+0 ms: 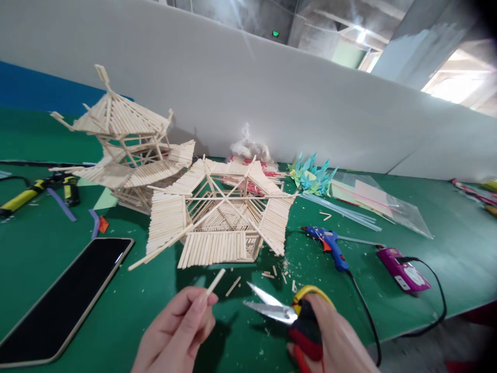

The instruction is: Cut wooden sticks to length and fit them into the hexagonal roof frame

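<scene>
My left hand point(178, 331) is at the bottom centre, fingers pinched on a short wooden stick point(215, 282) that points up and to the right. To its right, my right hand point(330, 336) grips the red and yellow handles of scissors point(272, 306); their blades stand apart and point left toward the stick without touching it. Just beyond both hands, a flat wooden-stick roof section point(217, 217) lies on the green table point(128, 305). Behind it to the left stands a tiered pagoda model point(124, 145) of the same sticks.
A dark phone point(66, 298) lies at the left. A blue glue gun point(330, 246) with a black cord and a pink device point(404, 269) sit at the right. Teal paper shapes point(310, 173), plastic bags, yellow-black tools point(39, 189) and stick offcuts lie about. A white wall borders the table.
</scene>
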`<state>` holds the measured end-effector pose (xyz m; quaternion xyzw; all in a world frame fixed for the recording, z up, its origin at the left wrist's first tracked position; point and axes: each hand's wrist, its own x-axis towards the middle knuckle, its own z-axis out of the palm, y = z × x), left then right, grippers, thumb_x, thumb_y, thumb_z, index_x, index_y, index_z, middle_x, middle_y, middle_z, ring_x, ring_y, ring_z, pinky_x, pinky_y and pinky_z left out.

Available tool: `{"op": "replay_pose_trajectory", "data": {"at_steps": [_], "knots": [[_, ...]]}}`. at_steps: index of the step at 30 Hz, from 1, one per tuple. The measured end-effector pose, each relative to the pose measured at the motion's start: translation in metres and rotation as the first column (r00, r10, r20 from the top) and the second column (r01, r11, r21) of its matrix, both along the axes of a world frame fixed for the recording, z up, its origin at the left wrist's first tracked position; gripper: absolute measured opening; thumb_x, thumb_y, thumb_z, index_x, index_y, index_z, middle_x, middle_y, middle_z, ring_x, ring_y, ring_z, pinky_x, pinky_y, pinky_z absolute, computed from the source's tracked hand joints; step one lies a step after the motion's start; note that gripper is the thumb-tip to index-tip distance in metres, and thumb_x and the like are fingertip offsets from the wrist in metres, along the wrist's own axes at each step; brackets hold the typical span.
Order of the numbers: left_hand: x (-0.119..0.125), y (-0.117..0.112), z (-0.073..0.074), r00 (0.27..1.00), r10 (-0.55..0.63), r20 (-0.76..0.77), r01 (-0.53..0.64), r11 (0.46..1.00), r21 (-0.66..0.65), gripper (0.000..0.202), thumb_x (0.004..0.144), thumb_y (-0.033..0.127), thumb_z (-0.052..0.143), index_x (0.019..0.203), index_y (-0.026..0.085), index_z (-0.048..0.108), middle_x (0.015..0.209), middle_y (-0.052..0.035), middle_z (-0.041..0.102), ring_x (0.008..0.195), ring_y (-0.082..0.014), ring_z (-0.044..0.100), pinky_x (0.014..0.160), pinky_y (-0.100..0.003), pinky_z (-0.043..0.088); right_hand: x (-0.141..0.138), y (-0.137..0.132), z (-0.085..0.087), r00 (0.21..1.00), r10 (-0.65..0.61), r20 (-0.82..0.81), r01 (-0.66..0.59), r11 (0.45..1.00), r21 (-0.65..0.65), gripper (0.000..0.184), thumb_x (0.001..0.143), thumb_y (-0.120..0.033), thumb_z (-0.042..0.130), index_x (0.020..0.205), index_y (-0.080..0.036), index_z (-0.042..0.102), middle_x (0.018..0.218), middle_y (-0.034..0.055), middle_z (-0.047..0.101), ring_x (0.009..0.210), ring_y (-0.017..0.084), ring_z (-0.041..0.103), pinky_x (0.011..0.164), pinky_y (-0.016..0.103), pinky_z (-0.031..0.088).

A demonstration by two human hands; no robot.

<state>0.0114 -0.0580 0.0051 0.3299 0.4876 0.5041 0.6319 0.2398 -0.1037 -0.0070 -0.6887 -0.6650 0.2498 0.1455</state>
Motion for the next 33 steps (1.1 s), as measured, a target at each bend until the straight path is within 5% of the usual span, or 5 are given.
{"op": "replay_pose_trajectory", "data": {"at_steps": [8,14,21,26,33], "knots": [[0.013,-0.008,0.0,0.937,-0.208,0.279,0.273,0.937,-0.217,0.024,0.081,0.034,0.051,0.068,0.016,0.059,0.044,0.0107,0.025,0.045,-0.0084,0.013,0.044,-0.024,0.012,0.043,0.011,0.005,0.919,0.162,0.361,-0.173,0.985,-0.001,0.055,0.064,-0.021,0.053,0.117,-0.008,0.048,0.119,0.0184,0.052,0.107,0.031,0.048,0.088,0.046,0.039],[0.016,-0.008,-0.002,0.923,-0.331,0.197,0.372,0.899,-0.231,0.024,0.076,0.039,0.057,0.07,0.017,0.059,0.044,0.0101,0.028,0.045,-0.0092,0.015,0.044,-0.026,0.011,0.009,0.026,0.042,0.868,0.38,0.319,-0.407,0.913,0.02,0.056,0.063,-0.007,0.046,0.116,-0.024,0.048,0.122,0.0044,0.051,0.112,0.023,0.044,0.092,0.04,0.037],[0.012,-0.003,-0.004,0.917,-0.384,0.103,0.398,0.891,-0.217,0.024,0.076,0.04,0.055,0.071,0.018,0.059,0.046,0.0103,0.028,0.046,-0.0099,0.015,0.044,-0.026,0.012,0.025,0.044,0.053,0.82,0.372,0.435,-0.362,0.926,-0.11,0.034,0.066,-0.016,0.06,0.1,-0.022,0.058,0.103,0.0076,0.061,0.092,0.029,0.054,0.076,0.047,0.043],[0.02,0.0,0.003,0.848,-0.53,-0.008,0.52,0.834,-0.187,0.028,0.076,0.043,0.053,0.068,0.017,0.058,0.046,0.0098,0.031,0.046,-0.0099,0.02,0.045,-0.026,0.013,0.013,0.043,0.075,0.919,0.372,0.129,-0.389,0.908,0.154,0.024,0.079,-0.027,0.054,0.103,-0.023,0.054,0.097,0.003,0.062,0.086,0.017,0.056,0.076,0.031,0.044],[0.014,0.0,0.015,0.746,-0.616,-0.252,0.596,0.787,-0.161,0.023,0.075,0.036,0.053,0.059,0.019,0.057,0.055,0.0062,0.04,0.055,-0.0125,0.034,0.051,-0.023,0.026,-0.034,0.046,0.052,0.763,0.646,0.001,-0.641,0.757,0.126,0.023,0.085,-0.025,0.044,0.075,-0.018,0.063,0.066,0.0016,0.06,0.063,0.014,0.052,0.055,0.025,0.036]]}}
